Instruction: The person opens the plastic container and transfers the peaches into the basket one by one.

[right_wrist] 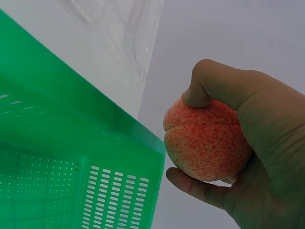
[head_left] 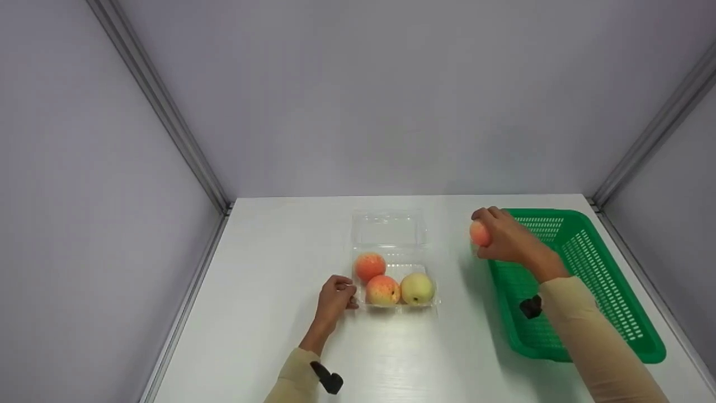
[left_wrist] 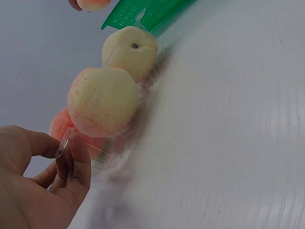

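Head view, right grip: the right hand (head_left: 506, 238) is at the far left corner of the green basket (head_left: 531, 348), with fingers curled round a held peach (head_left: 479, 233).
Head view, transparent box: it stands open near the middle of the table (head_left: 268, 246), its lid (head_left: 390, 229) toward the table's far edge. Two red peaches (head_left: 370, 266) are on its left side and one pale peach (head_left: 417, 288) at its near right corner.
Head view, key relation: the held peach is to the right of the box, slightly nearer to the table's far edge; the right hand is the nearer one. It is round, so I see no long axis; box and lid extend from near to far.
Left wrist view, left grip: the left hand (left_wrist: 45, 176) is almost closed, pinching a thin transparent edge of the box beside the fruits.
Right wrist view, held peach: thumb above, fingers below, opened only to the fruit's width, just beside the basket's rim.
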### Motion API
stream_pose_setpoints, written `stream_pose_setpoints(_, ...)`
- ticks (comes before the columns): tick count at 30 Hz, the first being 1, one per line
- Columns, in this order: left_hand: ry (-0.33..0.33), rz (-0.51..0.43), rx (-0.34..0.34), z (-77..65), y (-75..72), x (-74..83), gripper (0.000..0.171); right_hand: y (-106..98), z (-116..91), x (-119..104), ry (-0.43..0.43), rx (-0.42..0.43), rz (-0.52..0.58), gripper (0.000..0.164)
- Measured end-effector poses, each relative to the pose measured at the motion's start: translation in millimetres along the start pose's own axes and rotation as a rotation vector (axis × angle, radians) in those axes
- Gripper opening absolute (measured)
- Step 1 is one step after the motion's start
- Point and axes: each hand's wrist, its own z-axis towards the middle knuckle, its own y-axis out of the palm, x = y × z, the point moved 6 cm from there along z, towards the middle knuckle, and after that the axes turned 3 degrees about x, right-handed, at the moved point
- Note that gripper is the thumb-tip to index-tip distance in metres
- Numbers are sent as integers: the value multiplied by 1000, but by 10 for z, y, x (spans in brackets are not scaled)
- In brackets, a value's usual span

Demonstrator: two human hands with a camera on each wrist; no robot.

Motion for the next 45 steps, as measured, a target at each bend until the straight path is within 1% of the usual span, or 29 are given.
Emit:
stream_pose_setpoints(4, 0, -7, -1, 6, -1, -1, 27, -12, -18, 32, -7, 2, 6, 62)
stream_pose_setpoints(9, 1, -16, -6, 15, 7, -12, 31, -28, -47, 75, -26, 25, 16, 60)
stream_pose_setpoints(19, 8, -17, -7, 27, 21, -18, 30, -58, -114, 200, -22, 27, 28, 64)
stream_pose_setpoints(27, 8, -16, -2, 30, 29, -17, 30, -87, -163, 290, 3, 37, 34, 65)
stream_pose_setpoints(35, 1, -21, 0, 42, 27, -16, 30, -97, -194, 390, 47, 18, 47, 67)
stream_pose_setpoints(40, 5, -25, -11, 32, 32, -6, 29, -113, -214, 409, 37, 17, 48, 67)
stream_pose_setpoints(45, 7, -12, -18, 27, 34, -9, 28, -101, -230, 449, 58, 4, 65, 70)
